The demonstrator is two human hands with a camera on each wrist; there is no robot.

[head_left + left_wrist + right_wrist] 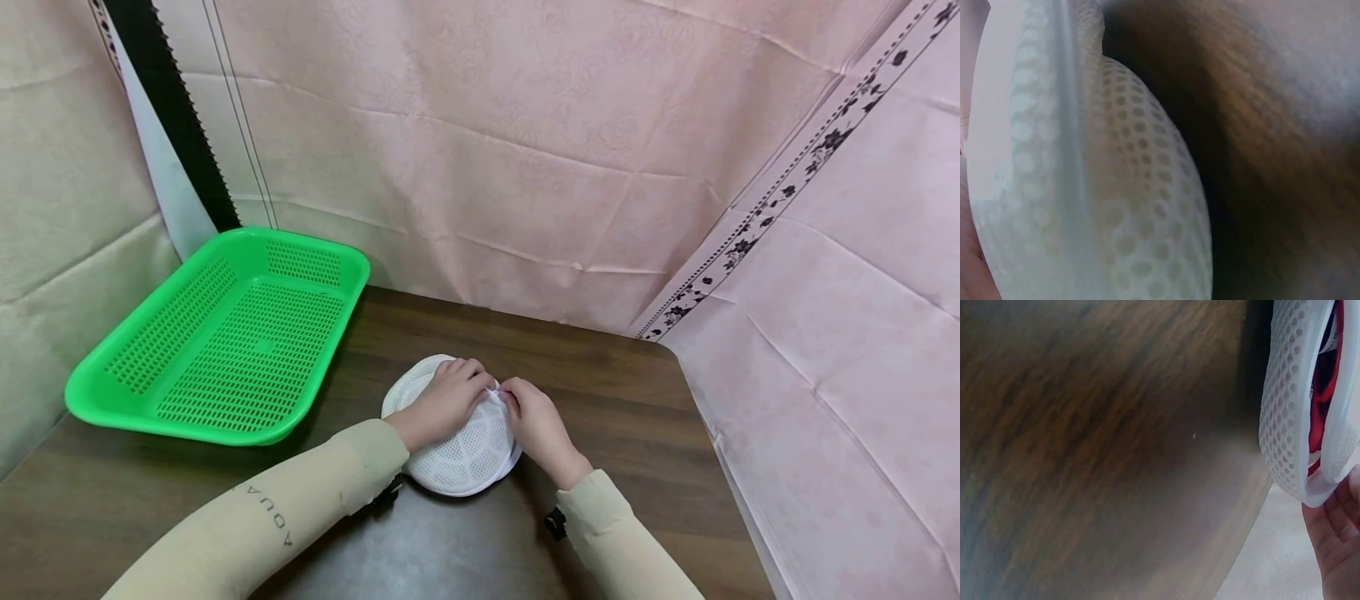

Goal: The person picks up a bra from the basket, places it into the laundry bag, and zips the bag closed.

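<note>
A round white mesh laundry bag (461,454) lies on the wooden table in front of me. My left hand (446,400) lies over its top, fingers bent and gripping it near the far right edge. Right beside those fingertips, my right hand (536,421) pinches the bag's rim; whether it has a zipper pull is too small to tell. The right wrist view shows the bag's side opening parted, with something red (1319,419) inside. Close up in the left wrist view, the mesh wall and a pale band (1072,156) along the edge fill the left half.
A green plastic basket (324,367) with slotted sides stands at the left of the table (622,400). Pale patterned cloth (487,167) hangs behind the table and along both sides.
</note>
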